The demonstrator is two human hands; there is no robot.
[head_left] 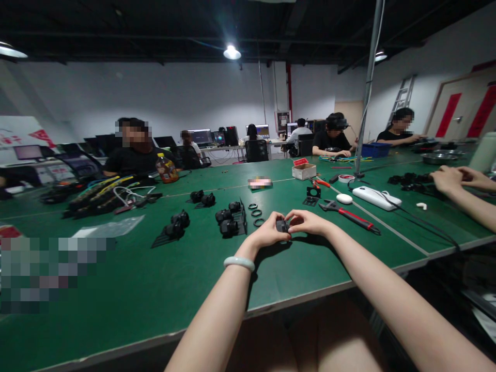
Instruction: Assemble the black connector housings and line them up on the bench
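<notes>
Between my two hands, just above the green table [186, 289], is a small black part [282, 226]. My left hand [267, 231], with a pale bangle on its wrist, has its fingers closed round the part's left side. The fingers of my right hand [308, 222] pinch its right side. Three black rings [256, 212] lie just left of and beyond my hands. Farther left stand black assemblies on ribbed plates [231, 219]. A black bracket [312, 195] lies beyond my right hand.
Right of my hands are a red-handled wrench [354, 218], a white oval object [344, 198] and a white power strip [376, 198]. A metal pole [366, 103] rises behind them. Another person's hands [449, 179] work at far right. A bottle [167, 169] and cables [96, 196] stand left.
</notes>
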